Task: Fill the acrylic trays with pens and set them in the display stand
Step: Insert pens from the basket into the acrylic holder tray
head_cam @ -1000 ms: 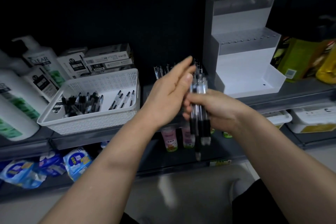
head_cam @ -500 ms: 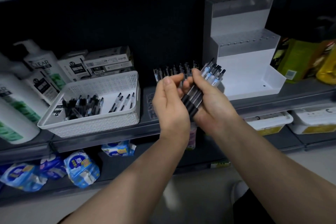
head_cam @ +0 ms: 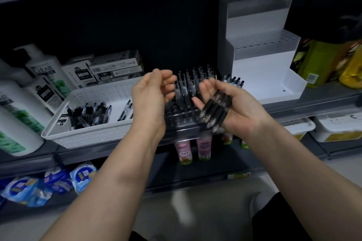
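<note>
Cradling the pens [head_cam: 214,110] mid-frame, the right hand [head_cam: 242,112] curls its fingers round them. Left hand [head_cam: 150,101] just beside, loosely curled, holding nothing.

The left hand [head_cam: 151,101] has drawn away from the pens [head_cam: 213,109] held in the right hand [head_cam: 244,111].

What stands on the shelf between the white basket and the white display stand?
In the head view, a clear acrylic tray stands there, with pens upright in its rear holes.
</note>
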